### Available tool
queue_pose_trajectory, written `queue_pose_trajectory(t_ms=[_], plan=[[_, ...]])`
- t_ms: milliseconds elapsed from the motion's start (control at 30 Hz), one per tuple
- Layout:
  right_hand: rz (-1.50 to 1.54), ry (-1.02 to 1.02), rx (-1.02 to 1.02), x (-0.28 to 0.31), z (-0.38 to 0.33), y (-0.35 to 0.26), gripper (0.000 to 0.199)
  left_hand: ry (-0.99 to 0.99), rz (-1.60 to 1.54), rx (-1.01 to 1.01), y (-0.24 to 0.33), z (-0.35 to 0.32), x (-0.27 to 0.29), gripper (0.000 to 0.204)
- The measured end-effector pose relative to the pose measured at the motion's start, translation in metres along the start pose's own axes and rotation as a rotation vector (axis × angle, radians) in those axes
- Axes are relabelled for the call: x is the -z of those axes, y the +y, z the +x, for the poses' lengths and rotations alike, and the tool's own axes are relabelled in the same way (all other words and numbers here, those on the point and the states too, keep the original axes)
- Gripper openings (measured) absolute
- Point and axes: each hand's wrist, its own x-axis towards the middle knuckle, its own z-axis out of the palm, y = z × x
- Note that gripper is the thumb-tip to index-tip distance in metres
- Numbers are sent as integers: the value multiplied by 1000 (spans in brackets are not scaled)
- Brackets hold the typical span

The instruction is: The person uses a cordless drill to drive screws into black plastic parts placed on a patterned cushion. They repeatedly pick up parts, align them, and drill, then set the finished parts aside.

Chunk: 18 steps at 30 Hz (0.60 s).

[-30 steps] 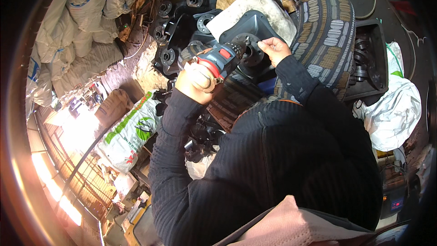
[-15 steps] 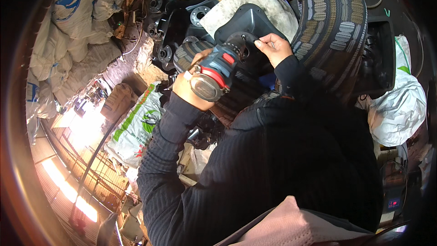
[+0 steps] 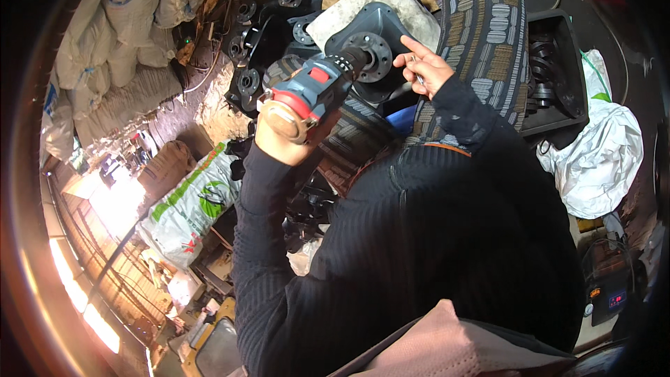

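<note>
My left hand grips a blue and red cordless drill, its nose pressed against the round metal flange of a black moulded part. My right hand rests beside that flange with the forefinger stretched out, and a thin dark strap or tool runs under its fingers. The black part lies on a dirty white block. A striped patterned cloth covers the surface to the right of it.
Several similar black flanged parts are piled at the upper left. A black crate with dark rings stands right, above a white plastic bag. White sacks and a green-printed sack lie left.
The view has shifted, so the drill and the part now sit higher and more central. My right hand has moved off the flange face to its right side, with the forefinger raised.
</note>
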Motion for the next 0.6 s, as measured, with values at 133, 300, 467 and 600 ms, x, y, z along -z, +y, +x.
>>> queue_pose_trajectory(t_ms=[133,300,467,600], plan=[[-116,-294,149,-5,-27,-10,72,-100,204,-202,7,-27,2,35],[-326,-371,167,-20,-37,-11,75,-101,-36,-7,7,-53,-9,34],[-394,-470,380,-13,-28,1,76,-107,0,-45,5,-57,-9,34],[-435,-501,291,-14,-28,-3,77,-126,37,-95,6,-56,-7,37]])
